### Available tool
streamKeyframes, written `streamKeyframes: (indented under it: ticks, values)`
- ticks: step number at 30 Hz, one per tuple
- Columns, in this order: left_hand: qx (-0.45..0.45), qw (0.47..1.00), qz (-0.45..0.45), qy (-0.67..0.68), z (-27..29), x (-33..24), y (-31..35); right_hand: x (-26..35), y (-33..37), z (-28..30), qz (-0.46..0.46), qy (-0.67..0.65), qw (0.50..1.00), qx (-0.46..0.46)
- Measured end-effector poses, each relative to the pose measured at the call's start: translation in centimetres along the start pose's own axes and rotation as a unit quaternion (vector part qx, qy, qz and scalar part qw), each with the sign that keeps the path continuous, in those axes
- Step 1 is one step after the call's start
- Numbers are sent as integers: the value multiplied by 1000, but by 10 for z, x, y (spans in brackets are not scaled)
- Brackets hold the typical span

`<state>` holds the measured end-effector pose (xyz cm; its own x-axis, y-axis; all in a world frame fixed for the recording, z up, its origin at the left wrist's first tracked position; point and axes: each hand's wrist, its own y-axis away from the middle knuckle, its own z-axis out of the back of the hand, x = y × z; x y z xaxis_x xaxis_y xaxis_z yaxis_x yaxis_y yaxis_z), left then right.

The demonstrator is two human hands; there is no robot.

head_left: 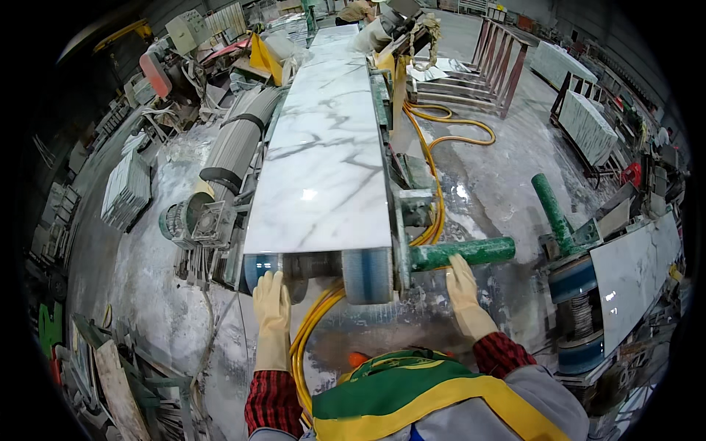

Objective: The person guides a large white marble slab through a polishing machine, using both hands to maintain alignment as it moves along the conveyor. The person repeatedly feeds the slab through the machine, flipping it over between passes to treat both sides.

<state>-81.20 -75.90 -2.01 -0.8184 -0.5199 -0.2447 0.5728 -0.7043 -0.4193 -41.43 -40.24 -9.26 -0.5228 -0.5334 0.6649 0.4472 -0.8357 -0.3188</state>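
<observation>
A long white marble slab point(323, 184) with grey veins lies along a roller conveyor stretching away from me. Blue-banded rollers point(367, 276) show beneath its near edge. My left hand point(272, 305), in a cream glove, has its fingers stretched out at the left roller point(259, 267), close to the slab's near left corner. To the right, a thick green bar point(463, 253) sticks out sideways from the conveyor frame. Gloved as well, my right hand point(465, 294) has extended fingers at the bar's near side; whether they touch it cannot be told. Neither hand holds anything visible.
Orange hoses point(434, 169) run along the conveyor's right side and beneath its near end. Another roller stand with a marble slab point(638, 275) is at the right. Stacked slabs point(126, 191) stand on the left floor. A person point(356, 12) is at the far end.
</observation>
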Motion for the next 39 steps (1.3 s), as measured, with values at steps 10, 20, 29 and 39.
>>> streamKeyframes:
  ticks: [10, 20, 29, 39]
  values:
    - [41, 998, 20, -31, 26, 68, 7, 180, -145, -135, 245, 161, 945, 147]
    - [134, 988, 21, -68, 29, 75, -86, 160, -290, -226, 247, 169, 954, -6]
    - [192, 972, 49, -123, -38, 78, -170, 139, -365, -260, 205, 202, 958, 15]
    - [165, 982, -49, -80, -45, 96, -196, 135, -330, -247, 218, 193, 957, -2]
